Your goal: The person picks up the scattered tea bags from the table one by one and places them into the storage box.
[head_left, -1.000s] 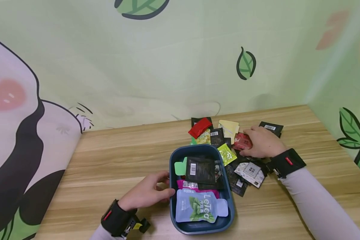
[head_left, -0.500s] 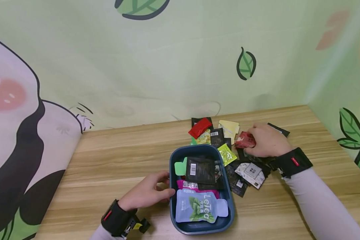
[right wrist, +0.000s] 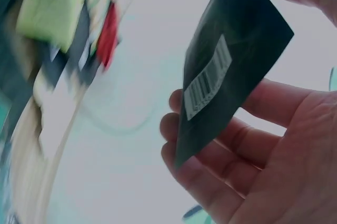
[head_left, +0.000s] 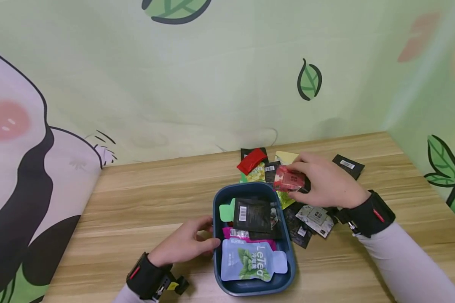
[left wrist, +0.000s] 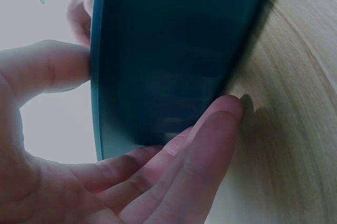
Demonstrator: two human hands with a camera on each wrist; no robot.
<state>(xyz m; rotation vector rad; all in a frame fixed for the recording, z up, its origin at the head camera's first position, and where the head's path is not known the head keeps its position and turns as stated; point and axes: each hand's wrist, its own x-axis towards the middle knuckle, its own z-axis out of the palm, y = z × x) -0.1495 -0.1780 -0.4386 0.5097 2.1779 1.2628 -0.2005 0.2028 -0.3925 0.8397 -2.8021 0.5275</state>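
My right hand [head_left: 327,181] pinches a sachet with a red front [head_left: 289,180] just beyond the far right corner of a blue plastic bin [head_left: 255,292]. From the right wrist view, the sachet's dark back [right wrist: 231,50] with a white barcode faces the camera, fingers behind it. On the bin's left side rests my left hand [head_left: 186,244]. Its thumb touches the rim and its extended fingers [left wrist: 210,150] lie along the outer wall. Inside the bin are a light-blue "LeTea" pouch [head_left: 242,259], a magenta packet [head_left: 235,233] and black sachets [head_left: 253,214].
Several loose sachets lie right of and behind the bin: a red one [head_left: 252,161], a white patterned one [head_left: 315,219] and a black one with a barcode [head_left: 348,165]. The wooden table [head_left: 155,189] meets a printed wall cloth at the back.
My right hand has lifted the red-fronted sachet off the pile and carried it left toward the bin. A black sachet at the far right was shifted slightly. The left hand stays put.
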